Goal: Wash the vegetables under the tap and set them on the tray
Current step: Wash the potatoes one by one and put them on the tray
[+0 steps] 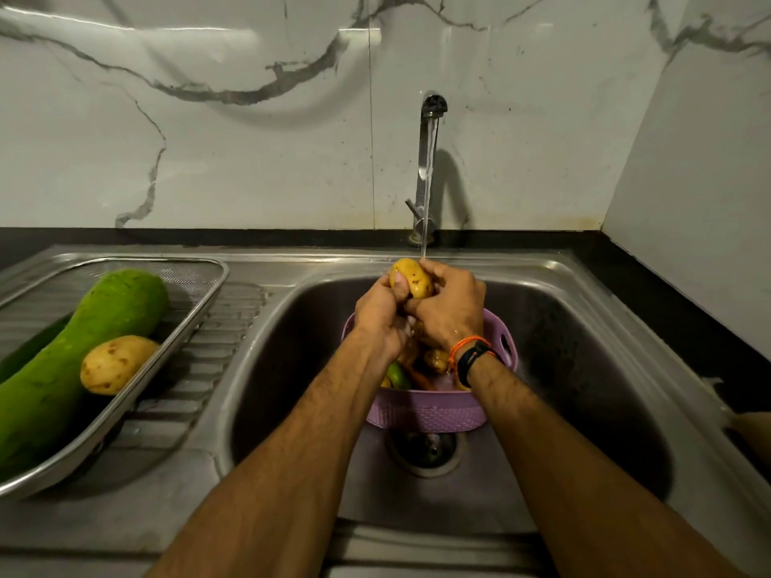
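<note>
A yellow potato (pixel 412 278) sits under the running stream from the tap (pixel 429 168). My left hand (pixel 381 312) and my right hand (pixel 452 304) both grip it from either side, over the sink (pixel 584 348). Below my hands a purple basket (pixel 425 410) stands in the sink with more vegetables (pixel 398 375), partly hidden by my wrists. On the drainboard at the left, the steel tray (pixel 183 314) holds a large green gourd (pixel 71 360) and a second potato (pixel 117 364).
The sink drain (pixel 425 450) lies just in front of the basket. A black counter strip (pixel 676 310) runs behind and to the right of the sink, below the marble wall. The ribbed drainboard (pixel 208 360) lies between tray and sink.
</note>
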Available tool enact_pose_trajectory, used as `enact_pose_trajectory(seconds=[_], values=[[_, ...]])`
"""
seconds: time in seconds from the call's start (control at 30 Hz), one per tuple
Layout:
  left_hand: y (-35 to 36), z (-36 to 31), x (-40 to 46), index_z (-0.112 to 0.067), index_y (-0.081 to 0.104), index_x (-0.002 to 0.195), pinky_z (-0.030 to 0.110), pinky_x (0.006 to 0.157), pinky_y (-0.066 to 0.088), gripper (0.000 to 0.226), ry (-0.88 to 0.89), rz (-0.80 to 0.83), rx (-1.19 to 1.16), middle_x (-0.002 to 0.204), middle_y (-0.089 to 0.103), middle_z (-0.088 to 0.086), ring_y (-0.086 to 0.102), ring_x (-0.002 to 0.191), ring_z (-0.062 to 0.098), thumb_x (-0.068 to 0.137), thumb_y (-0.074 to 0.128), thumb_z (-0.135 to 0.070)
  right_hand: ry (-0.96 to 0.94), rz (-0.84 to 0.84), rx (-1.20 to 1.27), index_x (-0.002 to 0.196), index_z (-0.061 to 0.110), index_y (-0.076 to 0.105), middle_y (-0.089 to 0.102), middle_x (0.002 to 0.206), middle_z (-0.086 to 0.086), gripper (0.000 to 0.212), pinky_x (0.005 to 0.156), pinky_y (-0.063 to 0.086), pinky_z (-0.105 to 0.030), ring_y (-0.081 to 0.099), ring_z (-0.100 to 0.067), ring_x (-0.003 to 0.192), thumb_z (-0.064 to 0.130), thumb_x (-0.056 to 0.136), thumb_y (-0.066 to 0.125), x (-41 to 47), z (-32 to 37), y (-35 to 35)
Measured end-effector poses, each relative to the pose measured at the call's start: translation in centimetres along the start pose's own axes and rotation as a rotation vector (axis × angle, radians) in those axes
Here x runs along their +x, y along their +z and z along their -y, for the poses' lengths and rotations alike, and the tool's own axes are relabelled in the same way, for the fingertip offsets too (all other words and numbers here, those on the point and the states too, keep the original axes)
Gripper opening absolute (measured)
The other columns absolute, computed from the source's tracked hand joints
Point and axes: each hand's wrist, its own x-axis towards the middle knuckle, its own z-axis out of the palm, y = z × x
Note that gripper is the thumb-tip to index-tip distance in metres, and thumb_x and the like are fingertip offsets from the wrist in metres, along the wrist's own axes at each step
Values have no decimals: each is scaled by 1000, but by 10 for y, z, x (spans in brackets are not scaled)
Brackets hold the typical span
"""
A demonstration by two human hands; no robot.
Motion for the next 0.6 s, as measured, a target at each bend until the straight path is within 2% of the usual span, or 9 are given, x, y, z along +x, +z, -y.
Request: enact_pose_trajectory(seconds=[0.1, 0.17, 0.23, 0.3, 0.33, 0.4, 0.47, 0.53, 0.6], values=[[-1, 0, 6, -8, 64, 103, 46, 94, 54, 16, -12, 13, -46, 109, 66, 18, 64, 105, 31, 102, 48, -10, -5, -30, 47, 130, 21, 62, 65, 124, 0, 66, 88, 47, -13, 62, -11, 107, 11, 68, 84, -1, 1, 0], [-1, -3, 4, -4, 62, 115, 47, 98, 52, 20, -26, 24, -20, 121, 63, 21, 62, 114, 33, 100, 52, -11, -21, -5, 38, 130, 22, 61, 65, 122, 1, 67, 93, 50, -22, 61, -13, 109, 12, 68, 83, -2, 2, -1], [1, -2, 2, -1, 61, 124, 42, 90, 56, 31, -29, 25, 32, 120, 65, 19, 64, 109, 30, 96, 59, -14, -53, -25, -2, 124, 24, 66, 66, 111, 4, 55, 86, 49, -18, 61, -9, 100, 7, 73, 78, -5, 3, -1], [3, 3, 1, -2, 66, 120, 34, 73, 60, 31, 22, -10, 103, 108, 70, 14, 67, 97, 25, 90, 67, -10, -121, -44, -46, 112, 25, 71, 69, 100, 4, 43, 78, 52, -18, 62, -9, 90, -2, 78, 68, -12, 4, 0], [3, 6, 3, -4, 67, 119, 31, 66, 60, 31, 56, -40, 119, 105, 71, 13, 68, 91, 23, 88, 68, -5, -141, -38, -57, 110, 24, 71, 69, 99, 3, 42, 79, 52, -19, 62, -9, 90, -5, 80, 64, -14, 5, 0], [0, 7, 8, -10, 66, 121, 31, 66, 60, 36, 103, -79, 127, 108, 71, 14, 69, 93, 23, 87, 65, 2, -138, 4, -98, 121, 18, 67, 67, 111, -2, 48, 88, 46, -17, 59, -12, 99, -7, 81, 62, -14, 8, -1], [-2, 4, 8, -13, 66, 124, 38, 83, 59, 40, 107, -59, 143, 113, 71, 15, 67, 104, 27, 89, 59, 5, -135, 88, -178, 136, 14, 55, 58, 134, -7, 62, 99, 36, -18, 52, -20, 122, -7, 79, 63, -10, 10, -1], [-2, 3, 5, -13, 67, 124, 43, 94, 56, 40, 81, -30, 155, 112, 71, 15, 67, 108, 28, 89, 59, 4, -122, 180, -229, 148, 12, 39, 41, 152, -7, 78, 111, 24, -20, 35, -21, 141, -7, 76, 63, -6, 9, 1], [-2, 2, 2, -12, 69, 121, 41, 92, 56, 37, 67, -29, 132, 110, 72, 15, 67, 106, 27, 89, 60, 4, -135, 198, -234, 151, 12, 34, 34, 156, -6, 80, 112, 18, -18, 29, -19, 145, -6, 78, 62, -6, 7, 3]])
